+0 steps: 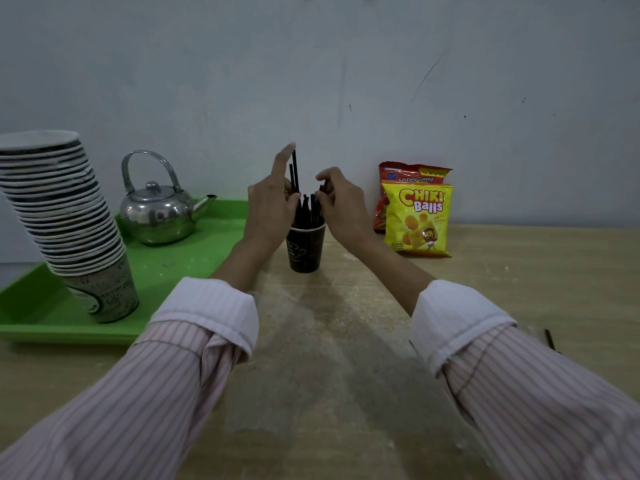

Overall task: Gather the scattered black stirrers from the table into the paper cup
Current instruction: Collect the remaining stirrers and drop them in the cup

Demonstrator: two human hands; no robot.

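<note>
Head view looks down on a pale wooden table (346,393) against a grey wall. A dark paper cup with a drawn coffee-cup motif (306,249) stands upright near the far edge, with a bunch of thin black stirrers (306,211) standing in it. The left hand (268,206), index finger stretched upward, pinches two taller black stirrers (295,174) upright just above the cup's left rim. The right hand (341,202) is at the cup's right side, fingers curled closed around the tops of the stirrers in the cup. One lone black stirrer (549,340) lies on the table far right, beside the striped sleeve. A green plastic tray (173,265) at left carries a leaning stack of paper cups (65,216) and a shiny metal kettle (157,211). A yellow snack bag (417,220) stands before a red snack bag (414,174).
</note>
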